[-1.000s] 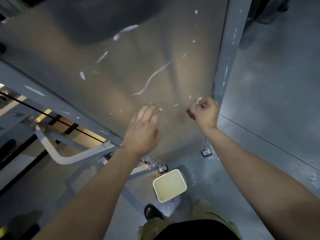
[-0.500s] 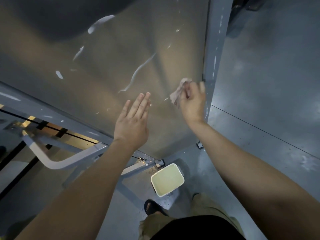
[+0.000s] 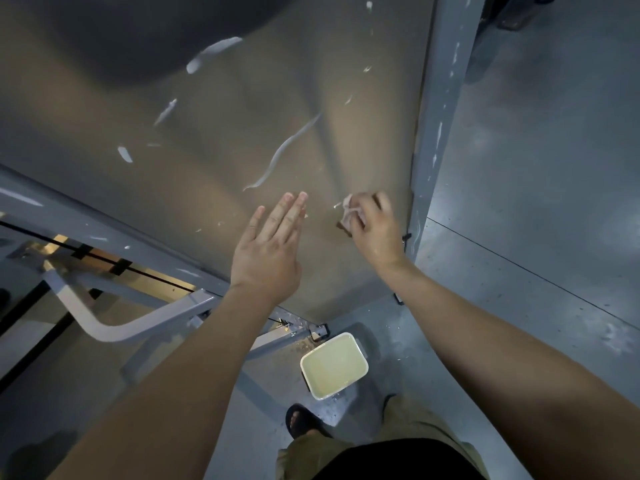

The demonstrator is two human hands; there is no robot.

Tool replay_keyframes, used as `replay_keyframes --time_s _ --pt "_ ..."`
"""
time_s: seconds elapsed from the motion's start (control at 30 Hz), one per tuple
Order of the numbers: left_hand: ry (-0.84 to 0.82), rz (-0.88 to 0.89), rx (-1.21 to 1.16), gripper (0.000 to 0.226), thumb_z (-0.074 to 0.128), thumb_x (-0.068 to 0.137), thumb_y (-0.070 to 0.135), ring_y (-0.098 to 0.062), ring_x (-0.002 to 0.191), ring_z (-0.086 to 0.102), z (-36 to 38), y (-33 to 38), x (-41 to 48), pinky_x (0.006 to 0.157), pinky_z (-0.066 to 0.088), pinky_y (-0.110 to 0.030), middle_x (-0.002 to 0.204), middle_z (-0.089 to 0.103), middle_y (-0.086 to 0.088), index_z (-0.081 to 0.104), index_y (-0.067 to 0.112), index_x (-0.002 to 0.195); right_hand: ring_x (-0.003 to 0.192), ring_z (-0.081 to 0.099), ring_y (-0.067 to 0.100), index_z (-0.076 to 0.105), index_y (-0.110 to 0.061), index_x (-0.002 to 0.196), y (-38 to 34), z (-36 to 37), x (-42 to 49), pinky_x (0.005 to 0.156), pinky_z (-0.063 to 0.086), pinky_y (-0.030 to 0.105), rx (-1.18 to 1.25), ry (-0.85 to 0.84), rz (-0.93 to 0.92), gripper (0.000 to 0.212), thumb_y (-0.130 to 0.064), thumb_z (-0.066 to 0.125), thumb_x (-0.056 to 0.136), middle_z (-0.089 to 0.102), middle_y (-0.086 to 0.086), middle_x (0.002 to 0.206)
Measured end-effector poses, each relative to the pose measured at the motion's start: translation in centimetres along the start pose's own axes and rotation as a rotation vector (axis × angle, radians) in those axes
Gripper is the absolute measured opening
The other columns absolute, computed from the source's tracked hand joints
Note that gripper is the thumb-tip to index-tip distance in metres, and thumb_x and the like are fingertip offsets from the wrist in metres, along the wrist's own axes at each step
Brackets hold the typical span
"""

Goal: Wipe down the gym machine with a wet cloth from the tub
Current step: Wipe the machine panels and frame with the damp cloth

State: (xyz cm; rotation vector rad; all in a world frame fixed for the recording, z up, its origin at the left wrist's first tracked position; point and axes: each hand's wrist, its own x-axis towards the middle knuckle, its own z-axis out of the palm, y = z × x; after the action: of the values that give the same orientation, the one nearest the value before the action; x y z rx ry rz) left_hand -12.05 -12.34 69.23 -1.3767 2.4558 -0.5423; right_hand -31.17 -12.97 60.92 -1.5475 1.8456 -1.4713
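Cloth (image 3: 349,211) bunched small on the machine's panel (image 3: 214,133), well above the tub (image 3: 334,365).
Right hand (image 3: 375,230) pinches the cloth in curled fingers; left hand (image 3: 270,251), fingers straight and together, lies at the panel just beside it, above the tub. White streaks (image 3: 284,150) farther up from the tub may only smear if the wad dries; drips could slick the floor (image 3: 519,237) round it.

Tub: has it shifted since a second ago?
No. The tub sits on the floor just as close to the machine's foot as before.
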Motion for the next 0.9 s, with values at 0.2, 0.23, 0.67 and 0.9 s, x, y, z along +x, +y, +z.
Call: replay_keyframes --time_s 0.2,0.23,0.67,0.9 --pt "-0.015 0.015 0.010 0.085 0.038 0.093 0.034 -0.013 0.155 -0.020 0.2 0.0 -0.1 0.128 -0.001 -0.043 0.166 -0.030 0.004 -0.005 0.014 0.164 0.095 0.060 0.015 0.066 -0.007 0.111 -1.5 -1.4 2.1 0.089 0.051 0.023 0.091 0.299 0.092 0.021 -0.010 0.066 0.090 0.050 0.010 0.116" --pt "-0.010 0.014 0.004 0.084 0.038 0.093 0.034 -0.013 0.156 -0.018 0.1 -0.1 -0.1 0.128 -0.001 -0.043 0.166 -0.028 0.004 -0.004 0.014 0.164 0.100 0.060 0.020 0.062 -0.005 0.116 -1.6 -1.1 2.2 0.093 0.050 0.025 0.083 0.281 0.057 0.029 -0.009 0.069 0.088 0.049 0.013 0.120" --pt "-0.027 0.008 0.013 0.086 0.040 0.093 0.036 -0.013 0.155 -0.020 0.3 -0.1 0.1 0.128 -0.004 -0.042 0.165 -0.031 0.005 -0.004 0.015 0.164 0.081 0.054 0.018 0.069 -0.012 0.119 -2.7 -4.2 5.8 0.077 0.049 0.025 -0.042 0.263 -0.135 0.035 -0.003 0.057 0.087 0.047 0.007 0.099" --pt "-0.028 0.012 -0.020 0.088 0.042 0.091 0.036 -0.013 0.156 -0.018 0.4 -0.2 0.2 0.128 -0.002 -0.043 0.164 -0.032 0.005 -0.002 0.014 0.164 0.087 0.057 0.014 0.070 -0.038 0.105 -1.4 -4.8 3.7 0.065 0.047 0.028 -0.258 -0.073 -0.203 0.026 -0.019 0.062 0.089 0.049 -0.018 0.098"
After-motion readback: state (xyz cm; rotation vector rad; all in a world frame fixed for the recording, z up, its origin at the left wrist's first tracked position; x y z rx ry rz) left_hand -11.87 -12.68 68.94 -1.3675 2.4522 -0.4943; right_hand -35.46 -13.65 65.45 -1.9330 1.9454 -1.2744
